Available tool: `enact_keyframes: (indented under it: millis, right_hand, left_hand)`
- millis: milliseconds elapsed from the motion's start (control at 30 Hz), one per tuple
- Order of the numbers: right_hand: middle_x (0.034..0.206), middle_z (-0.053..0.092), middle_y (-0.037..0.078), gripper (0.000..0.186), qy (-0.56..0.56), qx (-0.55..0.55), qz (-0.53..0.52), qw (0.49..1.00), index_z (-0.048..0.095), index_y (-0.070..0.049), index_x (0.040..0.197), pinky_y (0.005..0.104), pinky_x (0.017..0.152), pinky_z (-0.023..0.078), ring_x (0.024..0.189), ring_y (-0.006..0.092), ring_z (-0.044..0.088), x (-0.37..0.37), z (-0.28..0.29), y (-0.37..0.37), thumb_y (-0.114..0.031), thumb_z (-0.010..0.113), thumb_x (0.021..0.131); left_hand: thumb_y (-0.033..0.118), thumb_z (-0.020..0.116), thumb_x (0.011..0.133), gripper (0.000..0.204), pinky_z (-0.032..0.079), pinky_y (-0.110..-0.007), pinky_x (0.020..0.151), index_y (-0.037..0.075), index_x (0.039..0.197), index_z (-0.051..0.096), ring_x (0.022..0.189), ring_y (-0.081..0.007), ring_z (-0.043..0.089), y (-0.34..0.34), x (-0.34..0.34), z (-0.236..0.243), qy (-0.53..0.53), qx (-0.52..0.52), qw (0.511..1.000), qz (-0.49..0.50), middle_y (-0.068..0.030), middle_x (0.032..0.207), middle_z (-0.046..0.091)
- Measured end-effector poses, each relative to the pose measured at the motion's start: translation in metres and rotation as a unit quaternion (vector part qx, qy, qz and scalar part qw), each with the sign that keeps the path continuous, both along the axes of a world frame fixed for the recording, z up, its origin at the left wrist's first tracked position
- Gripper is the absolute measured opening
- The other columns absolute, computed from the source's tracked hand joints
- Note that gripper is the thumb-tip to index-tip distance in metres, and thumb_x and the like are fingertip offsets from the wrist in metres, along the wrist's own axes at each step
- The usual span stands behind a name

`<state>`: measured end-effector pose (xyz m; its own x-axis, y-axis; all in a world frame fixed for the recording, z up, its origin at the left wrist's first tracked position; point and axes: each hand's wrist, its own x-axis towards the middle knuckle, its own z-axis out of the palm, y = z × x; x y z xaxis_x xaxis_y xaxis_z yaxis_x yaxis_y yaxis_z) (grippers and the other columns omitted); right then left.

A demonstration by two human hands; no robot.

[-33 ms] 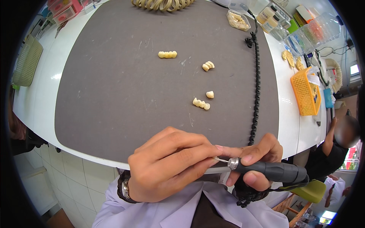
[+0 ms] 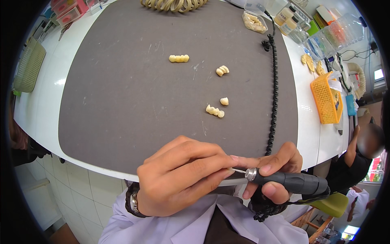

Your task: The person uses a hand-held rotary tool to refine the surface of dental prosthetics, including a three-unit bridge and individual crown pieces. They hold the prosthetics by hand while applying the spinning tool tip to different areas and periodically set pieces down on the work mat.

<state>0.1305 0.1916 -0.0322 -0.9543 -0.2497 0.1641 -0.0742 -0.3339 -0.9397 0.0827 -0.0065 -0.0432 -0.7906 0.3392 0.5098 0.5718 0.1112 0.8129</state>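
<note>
My right hand [image 2: 280, 168] is wrapped round a black rotary handpiece [image 2: 298, 184] with a silver collar. A thin metal bur [image 2: 239, 171] sticks out of the handpiece and points left, its tip reaching the fingertips of my left hand [image 2: 183, 175]. The fingers of my left hand are pinched together there; what they hold is hidden behind them. Beyond my hands, on the grey mat [image 2: 134, 101], lie a row of joined tooth crowns [image 2: 179, 58], a shorter joined piece [image 2: 222, 70], a single crown [image 2: 224, 101] and another joined row [image 2: 215, 111].
A coiled black cord [image 2: 274, 89] runs along the mat's right side. At the back right stand a clear box of tooth pieces [image 2: 254, 22] and bottles [image 2: 289, 25]. An orange basket [image 2: 325, 99] sits on the right, a green basket [image 2: 31, 65] far left. Another person [image 2: 345, 175] is at right.
My right hand and the handpiece have shifted very slightly. Nothing else has visibly moved.
</note>
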Motion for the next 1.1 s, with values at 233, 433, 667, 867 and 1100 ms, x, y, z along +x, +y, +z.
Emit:
enact_keyframes:
  millis: [233, 433, 667, 867, 1100]
  right_hand:
    - [0.087, 0.047, 0.051, 0.029, 0.008, 0.027, -0.005, 1.0, 0.038, 0.004, 0.094, 0.0416, 0.063, 0.057, 0.067, 0.0339, 0.067, 0.0006, -0.002, 0.0007, -0.001, 0.06, 0.076]
    - [0.081, 0.051, 0.048, 0.028, 0.005, 0.036, -0.002, 0.999, 0.039, 0.004, 0.093, 0.0438, 0.064, 0.056, 0.069, 0.0356, 0.067, -0.0009, 0.0, 0.0014, -0.002, 0.06, 0.076]
    - [0.067, 0.057, 0.036, 0.028, -0.026, -0.009, -0.009, 1.0, 0.036, 0.004, 0.095, 0.057, 0.079, 0.047, 0.078, 0.0415, 0.065, 0.0039, -0.0019, 0.0025, -0.003, 0.057, 0.079]
    - [0.067, 0.057, 0.036, 0.029, -0.017, 0.001, -0.01, 1.0, 0.035, 0.003, 0.095, 0.0565, 0.079, 0.047, 0.076, 0.0412, 0.065, 0.0038, 0.0006, 0.0025, -0.005, 0.058, 0.08]
    - [0.092, 0.047, 0.05, 0.029, 0.001, 0.022, 0.003, 1.0, 0.037, 0.003, 0.095, 0.0406, 0.063, 0.057, 0.07, 0.0336, 0.067, -0.0022, 0.0014, 0.0003, -0.003, 0.06, 0.078]
  left_hand:
    - [0.0, 0.077, 0.057, 0.028, 0.042, -0.025, 0.054, 0.003, 0.084, 0.07, 0.065, -0.0156, 0.059, -0.0006, 0.0005, -0.0003, 0.001, -0.009, 1.0, 0.004, -0.0073, 0.078, 0.065]
    - [0.0, 0.077, 0.057, 0.028, 0.042, -0.025, 0.054, 0.003, 0.084, 0.07, 0.064, -0.0157, 0.059, -0.0005, -0.0002, -0.0008, 0.006, -0.015, 1.0, 0.004, -0.0074, 0.078, 0.065]
    - [0.0, 0.077, 0.059, 0.027, 0.043, -0.025, 0.055, 0.003, 0.085, 0.07, 0.065, -0.0161, 0.059, 0.0003, -0.0004, 0.0004, -0.007, -0.004, 1.0, -0.004, -0.0079, 0.078, 0.065]
    - [0.0, 0.077, 0.06, 0.026, 0.044, -0.024, 0.055, 0.002, 0.085, 0.069, 0.066, -0.0162, 0.06, -0.0004, -0.0003, 0.0037, -0.026, -0.003, 1.0, -0.011, -0.0084, 0.078, 0.065]
    - [0.001, 0.076, 0.062, 0.022, 0.044, -0.023, 0.051, 0.003, 0.082, 0.069, 0.061, -0.0151, 0.059, 0.0007, -0.0004, 0.0021, -0.021, 0.002, 1.0, 0.005, -0.0056, 0.077, 0.064]
